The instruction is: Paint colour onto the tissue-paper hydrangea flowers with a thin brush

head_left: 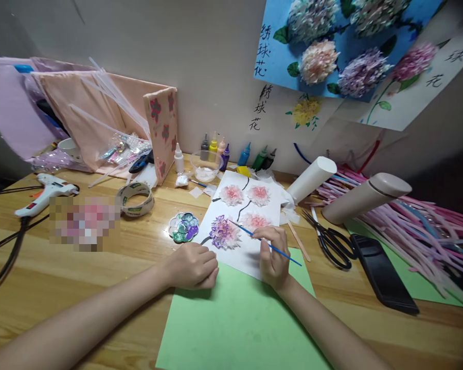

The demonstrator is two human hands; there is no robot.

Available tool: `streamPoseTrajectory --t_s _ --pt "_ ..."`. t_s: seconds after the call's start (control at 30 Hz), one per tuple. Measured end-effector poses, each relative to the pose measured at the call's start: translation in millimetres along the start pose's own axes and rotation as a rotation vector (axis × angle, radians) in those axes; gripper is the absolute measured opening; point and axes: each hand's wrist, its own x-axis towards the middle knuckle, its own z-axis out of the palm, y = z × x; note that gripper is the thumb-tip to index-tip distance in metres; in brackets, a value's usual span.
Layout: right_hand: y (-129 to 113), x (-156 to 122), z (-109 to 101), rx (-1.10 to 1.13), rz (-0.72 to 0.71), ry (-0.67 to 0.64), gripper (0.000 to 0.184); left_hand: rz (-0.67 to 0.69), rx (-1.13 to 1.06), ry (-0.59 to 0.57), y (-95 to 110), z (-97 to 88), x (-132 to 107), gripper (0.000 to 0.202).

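My right hand [275, 254] grips a thin blue paintbrush [244, 229]. The brush tip is at a raised pink-and-white flower whose left part is purple [220, 231]. This flower sits with several pink ones on a white sheet [239, 259] marked with dark stems. Curled into a fist, my left hand [195, 265] rests at the sheet's lower left edge, with nothing showing in it. Just beyond it lies a flower-shaped palette [183, 227] with purple and green paint. A green sheet [235, 324] lies beneath the white one.
Left are a glue gun [48, 192], a tape roll [135, 199] and a blurred patch. Paint bottles [213, 146] and a clear bowl [206, 167] stand behind. Scissors [335, 244], a black phone [384, 272], two cylinders and fuzzy pink stems [409, 246] lie right. Flower pictures [332, 46] hang above.
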Motion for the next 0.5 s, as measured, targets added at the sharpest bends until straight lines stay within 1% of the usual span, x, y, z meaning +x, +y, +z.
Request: streamPoseTrajectory --t_s 0.1,0.27,0.5 --pt "0.3 2.3 0.7 -0.026 0.026 0.026 0.019 -0.004 -0.009 -0.012 0.1 0.0 0.6 0.023" --pt "3.8 3.7 1.9 0.003 0.092 -0.027 0.019 -0.007 -0.019 -0.020 0.0 -0.6 2.1 0.023" --pt "6.2 2.9 4.5 0.042 0.140 -0.055 0.019 -0.012 -0.017 -0.030 0.1 -1.2 2.4 0.023"
